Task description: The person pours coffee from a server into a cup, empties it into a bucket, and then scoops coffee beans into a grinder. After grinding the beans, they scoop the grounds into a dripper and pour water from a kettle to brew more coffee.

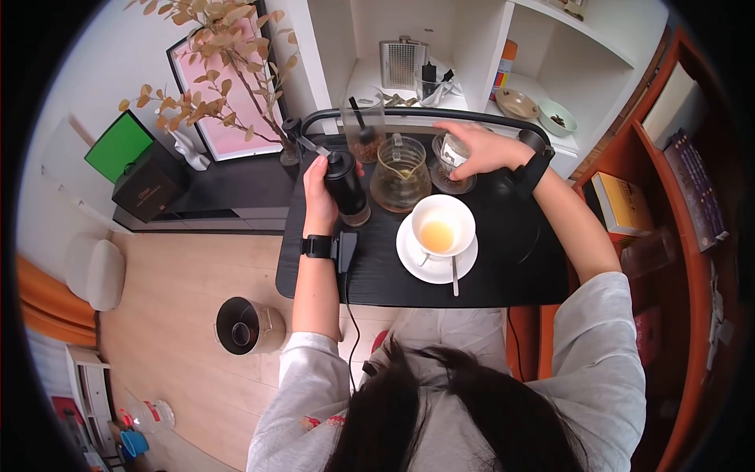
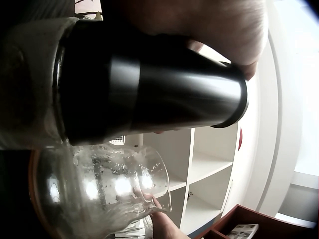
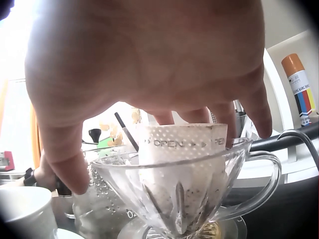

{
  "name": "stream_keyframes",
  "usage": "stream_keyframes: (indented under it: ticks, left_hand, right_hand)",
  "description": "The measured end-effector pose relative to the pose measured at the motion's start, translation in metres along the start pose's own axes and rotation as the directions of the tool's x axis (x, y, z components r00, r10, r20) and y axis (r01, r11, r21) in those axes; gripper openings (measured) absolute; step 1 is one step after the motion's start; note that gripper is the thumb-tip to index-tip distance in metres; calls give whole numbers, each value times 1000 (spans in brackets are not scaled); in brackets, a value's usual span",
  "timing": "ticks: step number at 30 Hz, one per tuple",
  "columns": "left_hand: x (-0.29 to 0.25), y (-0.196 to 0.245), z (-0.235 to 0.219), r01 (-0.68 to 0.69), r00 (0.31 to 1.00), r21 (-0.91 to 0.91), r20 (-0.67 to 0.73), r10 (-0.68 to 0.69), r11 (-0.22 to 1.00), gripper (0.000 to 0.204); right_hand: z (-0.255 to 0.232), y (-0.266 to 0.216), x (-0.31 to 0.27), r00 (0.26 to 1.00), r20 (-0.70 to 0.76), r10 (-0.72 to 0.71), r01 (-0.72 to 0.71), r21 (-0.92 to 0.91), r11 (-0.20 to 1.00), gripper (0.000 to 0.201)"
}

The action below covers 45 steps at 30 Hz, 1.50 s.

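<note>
My left hand (image 1: 316,193) holds a black hand coffee grinder (image 1: 341,177) that stands upright at the table's left side. Its crank handle juts out at the top, and a see-through jar (image 2: 30,84) forms its lower end. Spread over a clear glass coffee dripper (image 3: 239,191), my right hand (image 1: 491,149) has the thumb on one side and the fingers beyond the rim. A white paper drip bag (image 3: 182,149) printed OPEN sits inside the dripper. Between the hands is a glass carafe (image 1: 399,197) with some liquid, its wall beaded with droplets in the left wrist view.
Nearer me, a white cup (image 1: 464,240) of yellowish liquid stands on a saucer (image 1: 429,271) with a spoon (image 1: 455,279). Behind are a glass jar of beans (image 1: 363,118) and the black table's raised rail (image 1: 409,112). A bin (image 1: 271,326) stands on the floor at left; shelves flank the back and right.
</note>
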State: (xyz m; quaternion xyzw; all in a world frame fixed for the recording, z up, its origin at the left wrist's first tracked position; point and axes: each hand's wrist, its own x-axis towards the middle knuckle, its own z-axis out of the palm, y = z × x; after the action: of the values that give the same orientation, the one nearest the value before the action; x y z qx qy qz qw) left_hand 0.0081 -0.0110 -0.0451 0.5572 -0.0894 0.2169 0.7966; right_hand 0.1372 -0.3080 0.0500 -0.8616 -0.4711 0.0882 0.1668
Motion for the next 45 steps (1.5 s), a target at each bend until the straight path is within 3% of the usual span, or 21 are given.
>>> stream_keyframes:
  ticks: [10, 13, 26, 30, 34, 39, 45]
  left_hand:
    - [0, -3, -1, -14, 1000, -101, -26, 12, 995, 49]
    - [0, -1, -1, 31, 999, -19, -10, -31, 999, 58]
    - [-1, 1, 1, 10, 1000, -5, -6, -10, 1000, 56]
    - [-2, 4, 4, -11, 1000, -26, 3, 11, 1000, 48]
    - [-3, 6, 7, -26, 1000, -35, 15, 26, 999, 44]
    - [-2, 5, 6, -17, 1000, 7, -6, 17, 1000, 53]
    - [-2, 5, 7, -21, 1000, 10, -12, 21, 1000, 52]
  right_hand:
    - [-7, -3, -3, 998, -51, 29, -24, 90, 996, 93]
    - [-14, -11, -5, 998, -53, 41, -36, 89, 995, 93]
    - [-58, -26, -4, 994, -100, 34, -17, 174, 985, 91]
    - [-74, -47, 4, 990, -141, -16, 41, 172, 984, 89]
    - [-72, -70, 25, 972, -161, -171, 190, 112, 975, 88]
    - [-54, -101, 48, 987, -39, -158, 160, 61, 985, 87]
    - [-41, -98, 63, 991, 6, -131, 131, 42, 991, 89]
